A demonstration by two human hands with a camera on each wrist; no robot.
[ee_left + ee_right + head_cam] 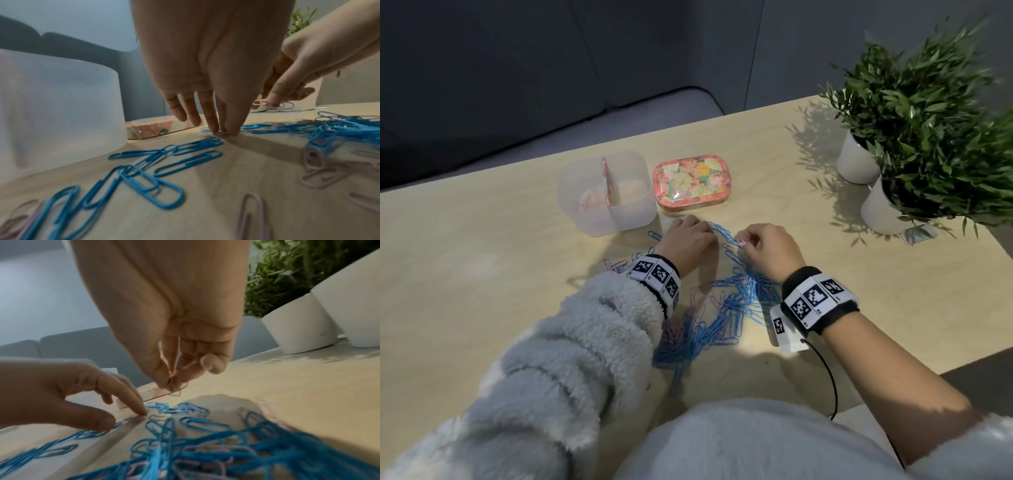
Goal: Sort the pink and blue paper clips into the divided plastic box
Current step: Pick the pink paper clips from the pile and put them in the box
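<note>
The clear divided plastic box (pixel 633 219) stands at the back of the table, with pink clips (pixel 588 202) in its left compartment. A tangled pile of blue paper clips (pixel 736 305) and pink paper clips (pixel 681 329) lies in front of me. My left hand (pixel 705 230) reaches past the pile, its fingers nearly straight and its index fingertip (pixel 144 413) pressing the table at a pink clip (pixel 223 133). To its right, my right hand (pixel 742 244) hovers just above the table and pinches a few pink clips (pixel 174 387) between thumb and fingers.
A floral tin (pixel 693 185) sits right of the box, just beyond my hands. Two white pots with green plants (pixel 880 205) stand at the table's right. Loose blue clips (pixel 185 160) lie beside the box wall (pixel 61 105). A grey sofa is behind the table.
</note>
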